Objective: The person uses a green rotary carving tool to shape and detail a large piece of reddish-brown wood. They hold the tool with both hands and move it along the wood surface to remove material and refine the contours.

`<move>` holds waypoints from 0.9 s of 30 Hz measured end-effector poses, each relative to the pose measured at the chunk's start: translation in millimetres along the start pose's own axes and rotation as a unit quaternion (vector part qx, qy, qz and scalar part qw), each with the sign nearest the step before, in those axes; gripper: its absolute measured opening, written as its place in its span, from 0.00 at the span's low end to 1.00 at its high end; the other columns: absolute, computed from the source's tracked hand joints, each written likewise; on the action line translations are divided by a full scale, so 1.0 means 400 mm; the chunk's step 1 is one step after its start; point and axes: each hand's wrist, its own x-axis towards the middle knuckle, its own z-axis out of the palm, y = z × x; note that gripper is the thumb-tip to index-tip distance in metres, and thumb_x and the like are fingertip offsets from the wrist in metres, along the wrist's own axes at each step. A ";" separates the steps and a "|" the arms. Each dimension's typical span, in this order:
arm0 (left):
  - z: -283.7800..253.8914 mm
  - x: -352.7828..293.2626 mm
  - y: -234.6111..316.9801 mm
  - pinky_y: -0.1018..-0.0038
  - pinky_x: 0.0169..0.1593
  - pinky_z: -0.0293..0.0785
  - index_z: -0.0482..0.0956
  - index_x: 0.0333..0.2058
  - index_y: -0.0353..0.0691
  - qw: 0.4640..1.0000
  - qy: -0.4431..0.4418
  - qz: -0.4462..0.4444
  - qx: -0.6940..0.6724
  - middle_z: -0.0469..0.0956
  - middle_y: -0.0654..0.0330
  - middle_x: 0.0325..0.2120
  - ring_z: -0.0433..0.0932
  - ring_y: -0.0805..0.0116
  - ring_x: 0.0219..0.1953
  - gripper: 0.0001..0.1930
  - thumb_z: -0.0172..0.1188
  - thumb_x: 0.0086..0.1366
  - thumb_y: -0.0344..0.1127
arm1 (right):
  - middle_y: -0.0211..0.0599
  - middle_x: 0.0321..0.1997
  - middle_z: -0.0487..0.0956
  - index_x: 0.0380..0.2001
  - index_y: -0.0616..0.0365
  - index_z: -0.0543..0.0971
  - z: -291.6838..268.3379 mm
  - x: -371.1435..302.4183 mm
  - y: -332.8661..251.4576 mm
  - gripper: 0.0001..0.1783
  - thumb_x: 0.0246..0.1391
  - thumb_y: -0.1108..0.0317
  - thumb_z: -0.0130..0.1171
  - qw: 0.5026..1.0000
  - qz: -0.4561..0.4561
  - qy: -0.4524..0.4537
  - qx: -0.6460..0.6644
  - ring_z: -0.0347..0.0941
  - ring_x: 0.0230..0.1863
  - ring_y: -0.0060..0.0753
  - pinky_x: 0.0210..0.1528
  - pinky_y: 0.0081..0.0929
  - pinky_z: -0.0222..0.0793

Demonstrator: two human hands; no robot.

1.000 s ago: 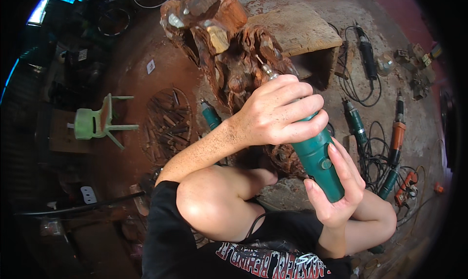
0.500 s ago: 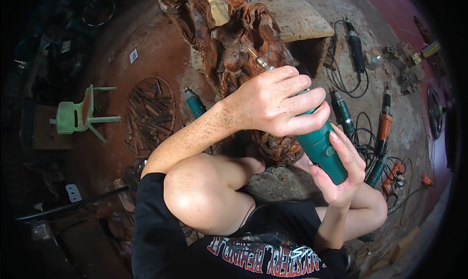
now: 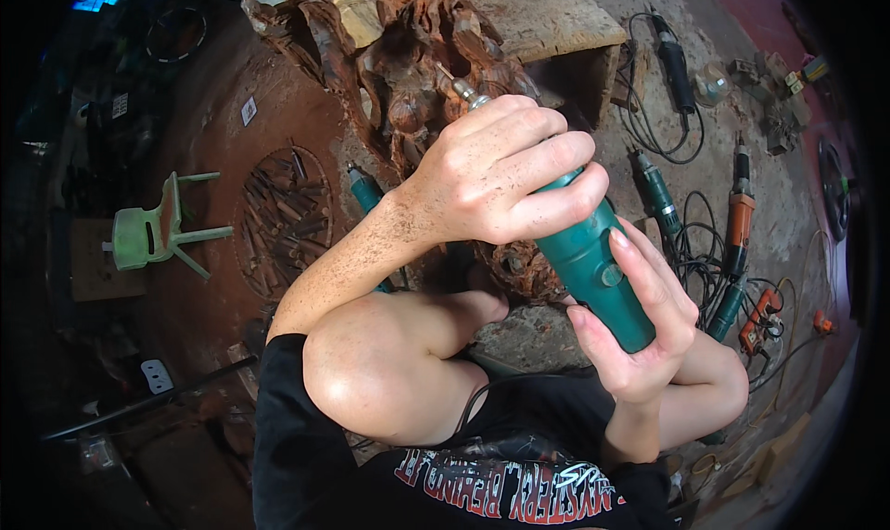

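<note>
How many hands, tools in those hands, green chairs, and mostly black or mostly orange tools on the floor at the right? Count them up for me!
Bare hands: 2 (left hand, right hand)
Held green cylindrical power tool: 1
Pale-green plastic chair: 1
Mostly black cylindrical tool: 1
Mostly orange cylindrical tool: 1
Total: 6

Green rotary tool: partly hidden beneath your left hand. Carved wood, beyond your grip: far end was cut off.

Chair left, wood ahead, tools right
</note>
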 end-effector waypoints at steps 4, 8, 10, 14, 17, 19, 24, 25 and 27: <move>0.002 -0.006 0.001 0.69 0.33 0.81 0.84 0.39 0.40 1.000 -0.008 0.001 -0.004 0.82 0.55 0.33 0.83 0.60 0.32 0.17 0.70 0.48 0.35 | 0.65 0.57 0.83 0.57 0.62 0.85 0.003 0.012 0.002 0.37 0.36 0.78 0.75 0.999 -0.004 0.031 0.008 0.86 0.55 0.58 0.53 0.39 0.82; 0.005 -0.009 0.005 0.69 0.32 0.81 0.84 0.38 0.39 1.000 -0.012 0.003 -0.009 0.83 0.55 0.33 0.83 0.60 0.31 0.16 0.70 0.48 0.35 | 0.65 0.57 0.83 0.57 0.62 0.85 -0.001 0.008 0.002 0.36 0.36 0.78 0.75 1.000 0.007 0.027 0.015 0.86 0.54 0.57 0.53 0.38 0.82; 0.005 -0.009 0.008 0.69 0.31 0.81 0.84 0.38 0.39 1.000 -0.013 0.003 -0.007 0.83 0.55 0.32 0.83 0.61 0.30 0.16 0.70 0.48 0.34 | 0.66 0.57 0.83 0.56 0.63 0.85 -0.005 0.008 0.002 0.37 0.35 0.78 0.75 1.000 0.006 0.021 0.011 0.86 0.54 0.57 0.53 0.38 0.82; 0.007 -0.012 0.009 0.70 0.31 0.81 0.84 0.37 0.39 1.000 -0.010 0.011 -0.001 0.82 0.55 0.31 0.83 0.61 0.30 0.16 0.69 0.47 0.35 | 0.66 0.56 0.83 0.56 0.63 0.85 -0.006 0.003 0.006 0.37 0.35 0.78 0.75 1.000 0.006 0.017 0.015 0.86 0.54 0.58 0.53 0.38 0.82; 0.005 -0.015 0.013 0.71 0.30 0.80 0.84 0.37 0.39 1.000 -0.010 0.018 0.004 0.82 0.55 0.31 0.83 0.62 0.30 0.16 0.68 0.46 0.35 | 0.67 0.56 0.83 0.57 0.63 0.85 -0.010 0.002 0.006 0.37 0.34 0.78 0.75 1.000 0.004 0.009 0.017 0.86 0.54 0.59 0.53 0.39 0.82; 0.002 -0.013 0.014 0.72 0.29 0.80 0.84 0.36 0.39 1.000 -0.015 0.022 0.005 0.82 0.55 0.31 0.82 0.62 0.30 0.17 0.67 0.45 0.36 | 0.68 0.56 0.82 0.57 0.63 0.84 -0.013 0.001 0.005 0.38 0.34 0.78 0.75 1.000 0.002 0.003 0.012 0.85 0.54 0.60 0.53 0.39 0.82; 0.017 -0.018 0.018 0.72 0.30 0.80 0.84 0.36 0.39 1.000 0.008 0.030 0.005 0.82 0.56 0.31 0.82 0.63 0.29 0.16 0.67 0.45 0.36 | 0.68 0.56 0.82 0.57 0.63 0.84 -0.016 -0.008 0.005 0.39 0.33 0.78 0.75 1.000 0.002 -0.002 0.004 0.85 0.54 0.62 0.53 0.40 0.82; 0.017 -0.019 0.019 0.72 0.30 0.80 0.84 0.36 0.39 0.999 0.008 0.032 0.005 0.82 0.56 0.31 0.82 0.63 0.29 0.16 0.67 0.45 0.36 | 0.68 0.56 0.82 0.57 0.63 0.84 -0.016 -0.012 0.005 0.39 0.33 0.77 0.75 1.000 0.003 -0.002 0.002 0.85 0.54 0.62 0.53 0.41 0.82; 0.014 -0.020 0.022 0.72 0.30 0.81 0.84 0.36 0.38 0.999 -0.001 0.037 0.003 0.82 0.57 0.31 0.82 0.64 0.28 0.16 0.67 0.45 0.36 | 0.69 0.56 0.82 0.57 0.63 0.84 -0.015 -0.020 0.005 0.39 0.33 0.77 0.75 1.000 0.005 -0.002 -0.002 0.85 0.55 0.63 0.54 0.42 0.82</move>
